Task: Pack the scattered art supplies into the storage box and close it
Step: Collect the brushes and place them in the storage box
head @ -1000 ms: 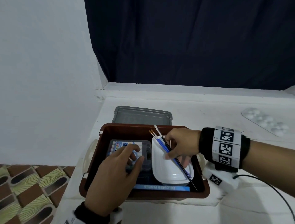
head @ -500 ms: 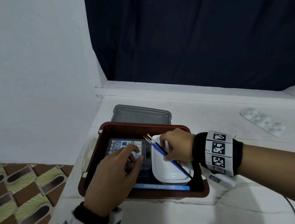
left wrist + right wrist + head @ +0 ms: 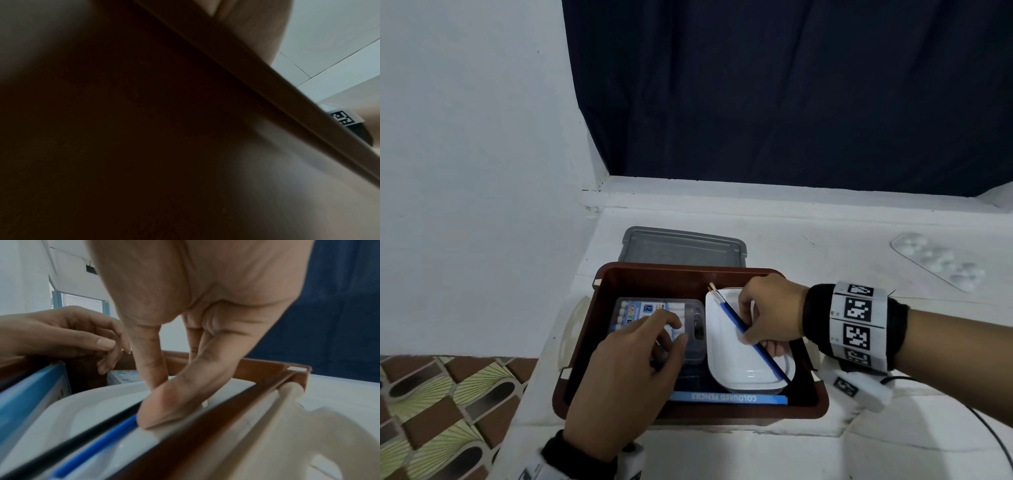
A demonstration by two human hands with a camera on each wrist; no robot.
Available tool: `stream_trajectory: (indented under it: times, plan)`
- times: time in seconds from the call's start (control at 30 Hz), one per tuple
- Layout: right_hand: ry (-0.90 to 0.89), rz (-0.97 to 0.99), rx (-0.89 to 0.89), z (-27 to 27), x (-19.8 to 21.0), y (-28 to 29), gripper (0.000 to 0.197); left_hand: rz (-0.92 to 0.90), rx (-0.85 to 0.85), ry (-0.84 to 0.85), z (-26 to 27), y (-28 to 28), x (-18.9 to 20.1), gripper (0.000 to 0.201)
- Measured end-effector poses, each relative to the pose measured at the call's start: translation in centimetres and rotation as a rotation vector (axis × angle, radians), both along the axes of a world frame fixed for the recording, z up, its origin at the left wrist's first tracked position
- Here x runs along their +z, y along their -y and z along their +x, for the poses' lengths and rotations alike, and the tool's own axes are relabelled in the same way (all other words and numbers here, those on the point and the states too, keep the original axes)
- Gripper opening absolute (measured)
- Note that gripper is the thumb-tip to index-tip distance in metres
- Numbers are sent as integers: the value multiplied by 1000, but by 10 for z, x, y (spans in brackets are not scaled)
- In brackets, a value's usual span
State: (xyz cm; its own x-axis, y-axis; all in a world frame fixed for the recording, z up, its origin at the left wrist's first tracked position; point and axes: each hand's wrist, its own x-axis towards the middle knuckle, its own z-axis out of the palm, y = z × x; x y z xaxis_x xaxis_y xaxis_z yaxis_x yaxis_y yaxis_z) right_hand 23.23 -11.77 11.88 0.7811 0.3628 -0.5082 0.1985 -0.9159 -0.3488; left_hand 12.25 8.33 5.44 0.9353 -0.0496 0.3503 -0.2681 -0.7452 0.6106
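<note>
You're pinching the paintbrushes (image 3: pixel 746 334) between the thumb and fingers of your right hand (image 3: pixel 770 313), and they're lying diagonally across the white dish (image 3: pixel 748 371) inside the brown storage box (image 3: pixel 688 277). That slant is probably because the long handles are fitting the box better corner to corner. The wrist view is showing your fingertips (image 3: pixel 164 405) pressing on the blue and black handles right at the dish rim. Your left hand (image 3: pixel 626 380) is resting on the clear marker case (image 3: pixel 647 310), fingers loosely bent on its lid, holding nothing, likely steadying it while the brushes are settling. The left wrist view is too dark to add anything.

Counts: three brushes by the bristle tips, though only two handles are reading clearly; one dish; one marker case; one flat coloured pencils pack (image 3: pixel 727 398) along the near wall; one grey lid (image 3: pixel 683 248) lying on the counter just behind the box, off it. One clear paint palette (image 3: pixel 938 265) is sitting well apart on the right, not yet packed.
</note>
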Motion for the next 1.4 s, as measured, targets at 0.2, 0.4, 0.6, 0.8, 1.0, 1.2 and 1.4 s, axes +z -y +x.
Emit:
stream_trajectory:
  times: [0.2,0.4,0.6,0.8,1.0,1.2,1.4]
  plan:
    - [10,6,4,-3,-2,2,19,-12,-9,5,-1,0,1,9]
    - [95,15,32,-8,-3,10,25,-11,-19,32,-2,0,1,17]
    - [363,84,106,-21,-5,22,32,-18,-35,82,-5,3,2,30]
    - [678,548,-43,-49,-2,59,13,-134,-8,194,-11,19,19,16]
    - [729,742,-263,-54,-15,129,14,-182,-105,194,-3,92,33,10]
    - [648,544,-342,-21,-66,245,14,-124,-124,181,10,183,30,14]
    - [585,191,-253,33,-118,360,35,43,-133,3,23,264,2,26]
